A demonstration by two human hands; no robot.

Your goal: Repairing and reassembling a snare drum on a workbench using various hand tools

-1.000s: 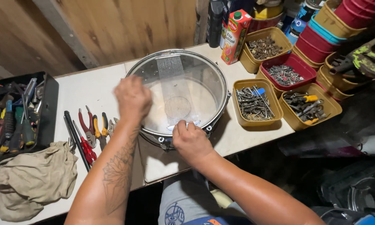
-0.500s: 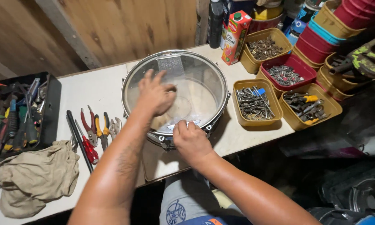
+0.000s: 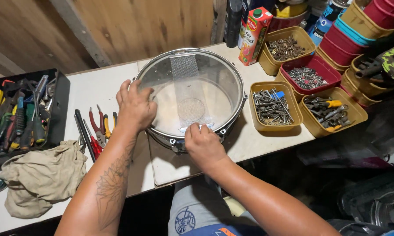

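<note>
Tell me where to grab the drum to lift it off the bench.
Grip the drum by its metal rim at opposite sides, coming from above. It lies flat and wide; the left hand and right hand already rest there.

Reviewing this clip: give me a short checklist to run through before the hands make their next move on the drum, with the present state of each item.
1. Round metal-rimmed drum with clear head fully on the white table: ok, though near the front edge.
2. Left hand steadying the drum's left rim: ok.
3. Right hand on the near rim, over a small white piece: ok; grip cannot tell.
4. Red-handled pliers clear of the drum: ok.
5. Yellow tray of metal parts clear of the drum: ok, close.
6. Snare strip tension: cannot tell.
</note>
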